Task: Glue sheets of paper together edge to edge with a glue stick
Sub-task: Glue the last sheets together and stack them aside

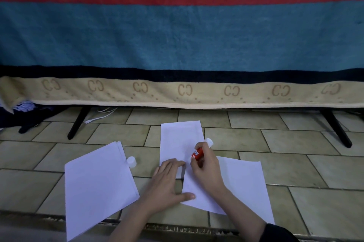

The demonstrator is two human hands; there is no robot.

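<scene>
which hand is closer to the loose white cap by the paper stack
Left. The left hand lies flat just right of the white cap; the right hand, gripping the glue stick, is farther right.

So all you get of the person is 2 bare forearms and 2 hands, left hand (171,180) and right hand (204,167). No rings, watch or bracelets that I can spot, nails look short and plain. The right arm has a dark sleeve (279,234), black or navy, pushed up toward the elbow. The left forearm shows no sleeve.
</scene>
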